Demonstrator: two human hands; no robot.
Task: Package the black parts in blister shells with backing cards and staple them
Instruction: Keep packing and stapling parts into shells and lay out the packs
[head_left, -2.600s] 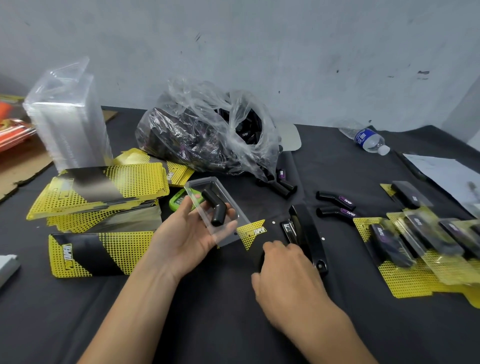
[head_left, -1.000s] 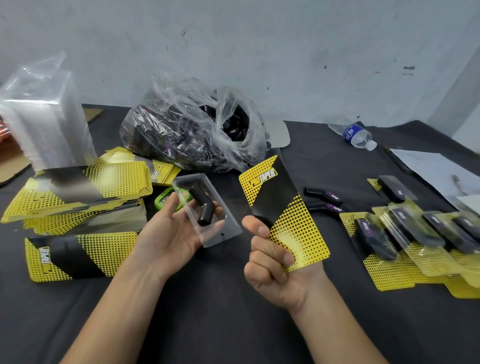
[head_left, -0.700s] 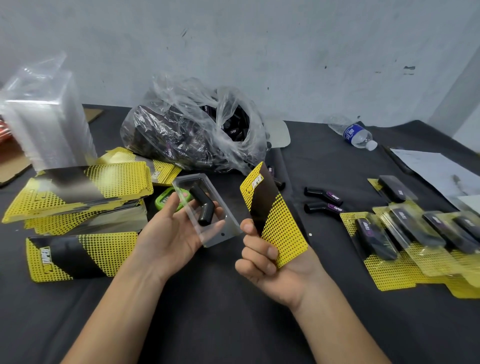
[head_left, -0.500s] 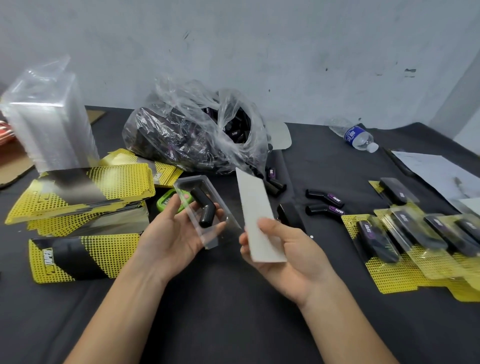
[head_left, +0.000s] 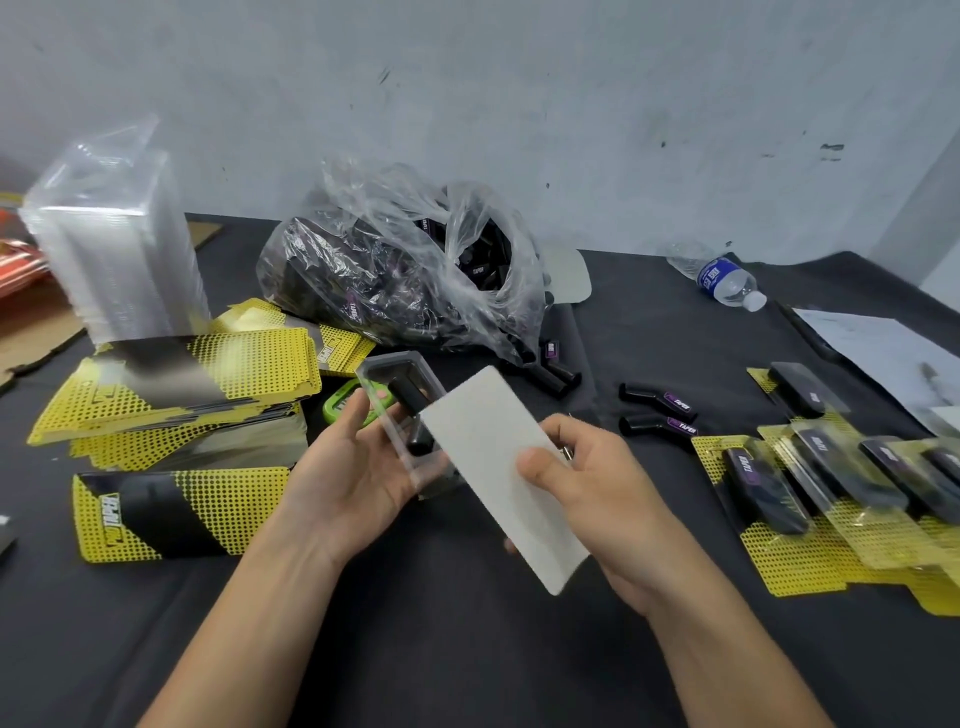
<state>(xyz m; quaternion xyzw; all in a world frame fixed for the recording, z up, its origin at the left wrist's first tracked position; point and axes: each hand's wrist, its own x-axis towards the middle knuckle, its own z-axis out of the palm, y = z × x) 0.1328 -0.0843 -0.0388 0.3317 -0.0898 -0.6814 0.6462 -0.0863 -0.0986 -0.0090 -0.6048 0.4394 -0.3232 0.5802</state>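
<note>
My left hand (head_left: 358, 478) cradles a clear blister shell (head_left: 397, 387) on its palm and fingers, with a bent black part (head_left: 413, 402) lying inside it. My right hand (head_left: 587, 493) pinches a backing card (head_left: 498, 467) between thumb and fingers, its plain white back facing me. The card's upper left corner overlaps the lower right part of the shell and hides part of the black part. Two loose black parts (head_left: 657, 410) lie on the dark tablecloth to the right of my hands.
Stacks of yellow-black backing cards (head_left: 176, 395) lie at the left, with a tall stack of clear shells (head_left: 114, 260) behind. A plastic bag of black parts (head_left: 395, 275) sits in the middle. Finished packs (head_left: 841, 483) lie at the right, a water bottle (head_left: 727, 280) and papers (head_left: 883, 353) beyond.
My right hand picked a yellow-black card off the table, turned it white side up, and brought it left over the shell. My left hand kept holding the shell.
</note>
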